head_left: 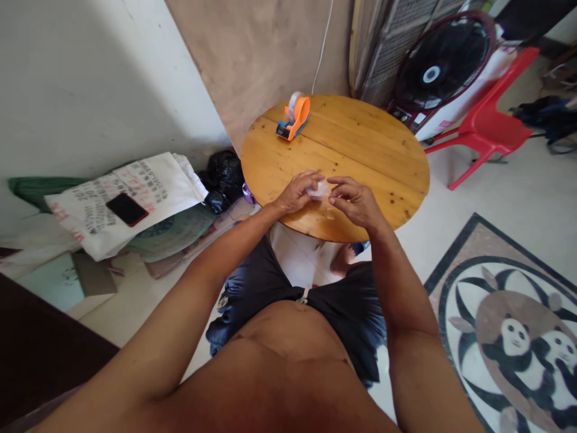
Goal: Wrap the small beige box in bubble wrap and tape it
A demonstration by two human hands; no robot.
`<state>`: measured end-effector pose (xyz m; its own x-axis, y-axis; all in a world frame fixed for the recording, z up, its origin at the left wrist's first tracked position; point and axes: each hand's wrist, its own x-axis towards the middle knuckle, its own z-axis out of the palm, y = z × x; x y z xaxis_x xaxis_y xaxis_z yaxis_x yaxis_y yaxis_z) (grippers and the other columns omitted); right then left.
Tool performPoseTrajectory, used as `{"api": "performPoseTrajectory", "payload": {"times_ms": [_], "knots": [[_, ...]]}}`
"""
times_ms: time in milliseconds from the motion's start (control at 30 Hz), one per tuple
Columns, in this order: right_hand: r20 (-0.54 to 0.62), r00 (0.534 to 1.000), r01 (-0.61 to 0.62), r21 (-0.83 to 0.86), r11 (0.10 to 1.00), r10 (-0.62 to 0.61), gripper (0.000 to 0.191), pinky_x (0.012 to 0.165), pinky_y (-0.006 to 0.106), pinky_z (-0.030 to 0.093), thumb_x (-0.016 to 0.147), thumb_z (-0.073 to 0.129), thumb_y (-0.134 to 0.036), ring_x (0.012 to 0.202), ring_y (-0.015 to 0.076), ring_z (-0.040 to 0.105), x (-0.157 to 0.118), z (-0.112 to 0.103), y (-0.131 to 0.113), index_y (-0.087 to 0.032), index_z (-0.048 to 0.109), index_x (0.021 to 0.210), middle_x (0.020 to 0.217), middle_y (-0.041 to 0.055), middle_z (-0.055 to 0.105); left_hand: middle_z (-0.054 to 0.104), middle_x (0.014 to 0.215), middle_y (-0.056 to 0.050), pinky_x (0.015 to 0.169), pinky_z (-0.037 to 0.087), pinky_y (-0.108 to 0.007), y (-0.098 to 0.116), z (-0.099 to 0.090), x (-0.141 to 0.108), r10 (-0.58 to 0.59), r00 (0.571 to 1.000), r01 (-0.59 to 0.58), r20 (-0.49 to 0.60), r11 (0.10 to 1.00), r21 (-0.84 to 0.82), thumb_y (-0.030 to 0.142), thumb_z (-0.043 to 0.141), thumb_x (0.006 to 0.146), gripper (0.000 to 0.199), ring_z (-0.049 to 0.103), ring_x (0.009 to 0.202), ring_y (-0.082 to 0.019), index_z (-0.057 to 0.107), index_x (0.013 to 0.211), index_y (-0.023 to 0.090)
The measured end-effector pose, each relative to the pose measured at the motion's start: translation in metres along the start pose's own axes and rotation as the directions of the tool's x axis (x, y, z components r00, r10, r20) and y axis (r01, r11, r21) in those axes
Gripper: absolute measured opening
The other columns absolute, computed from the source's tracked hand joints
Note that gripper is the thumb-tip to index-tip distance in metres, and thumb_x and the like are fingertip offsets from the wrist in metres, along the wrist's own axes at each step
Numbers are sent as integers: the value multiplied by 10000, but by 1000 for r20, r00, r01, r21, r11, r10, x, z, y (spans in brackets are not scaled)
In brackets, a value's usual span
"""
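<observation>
Over the near part of a round wooden table point(383, 159), my left hand point(298, 191) pinches a small crumpled piece of clear, whitish plastic point(320, 190) between thumb and fingers. What exactly the piece is cannot be made out. My right hand point(356, 201) is bent towards its right edge, with index finger and thumb apart. Whether those fingertips touch the plastic is hard to see. Farther back on the tabletop stands an orange and blue tape dispenser point(297, 118) with a roll of clear tape on it, out of contact with both hands.
To the left, a phone point(127, 209) lies on a white printed sack point(169, 180), beside black plastic bags point(225, 174). A cardboard box point(67, 282) is on the floor. A red plastic chair point(496, 129) and a round, dark-topped appliance point(444, 60) stand at the right.
</observation>
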<state>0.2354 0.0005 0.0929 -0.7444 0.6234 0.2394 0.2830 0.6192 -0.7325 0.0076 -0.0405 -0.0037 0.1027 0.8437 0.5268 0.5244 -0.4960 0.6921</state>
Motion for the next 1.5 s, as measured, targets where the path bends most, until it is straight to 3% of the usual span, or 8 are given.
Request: {"api": "performPoseTrajectory", "payload": {"times_ms": [233,467,667,867,1033,1233,1367,1500], "knots": [[33,998,45,-8,999,-45,215,977,382,523,883,647,-390,1171,241,689,-5,14,8,-211,712,784,1243,119,740,656,1399,-108,1198,339,-542,-7,-1,0,56,998,-57,21,998,20,278,547,911,135,491,1431,-288,661,954,222],[41,999,-10,1,1000,10,177,911,354,548,862,653,-359,1083,224,706,-9,25,9,-209,717,793,1256,99,736,603,1136,-91,1033,437,-473,9,-2,-11,13,989,23,-149,971,237,219,553,874,149,518,1135,-267,697,907,240],[37,999,7,-7,1000,-7,121,878,338,551,847,652,-296,1048,211,710,-6,28,10,-211,732,821,1232,88,739,538,980,-67,942,455,-425,14,2,-23,-52,975,117,-217,947,300,201,546,873,238,504,990,-238,744,997,248],[43,999,35,-29,999,-33,113,893,337,545,843,650,-264,1031,204,714,-4,26,10,-200,739,817,1226,96,740,628,1106,-87,985,518,-393,28,-6,-32,-188,977,202,-101,967,153,293,521,924,371,617,1041,-230,740,1214,214],[42,999,34,-33,999,-32,130,932,346,535,846,652,-281,1052,207,711,-2,27,9,-201,754,837,1201,100,746,762,1096,-93,988,559,-413,42,-6,-31,-381,924,377,-47,924,-64,453,692,872,489,711,981,-249,722,1277,180],[13,1000,13,48,999,-14,161,944,358,525,833,670,-340,1033,216,706,3,31,14,-201,746,799,1108,90,757,779,988,-75,869,599,-391,37,11,-28,-545,834,472,-88,787,-398,258,696,796,400,719,845,-201,737,1173,130],[-35,999,14,165,986,-8,185,912,358,525,807,713,-389,983,218,706,4,34,18,-210,741,772,1043,86,758,758,883,-30,763,579,-310,42,12,-25,-636,767,531,-81,701,-477,168,685,714,341,663,721,-138,754,1046,130],[-65,998,12,235,972,3,185,902,358,521,799,741,-403,978,215,696,2,32,10,-220,741,767,1017,79,752,753,875,-20,740,555,-271,45,13,-21,-654,746,523,-121,690,-500,122,664,683,270,645,722,-121,769,931,137]]}}
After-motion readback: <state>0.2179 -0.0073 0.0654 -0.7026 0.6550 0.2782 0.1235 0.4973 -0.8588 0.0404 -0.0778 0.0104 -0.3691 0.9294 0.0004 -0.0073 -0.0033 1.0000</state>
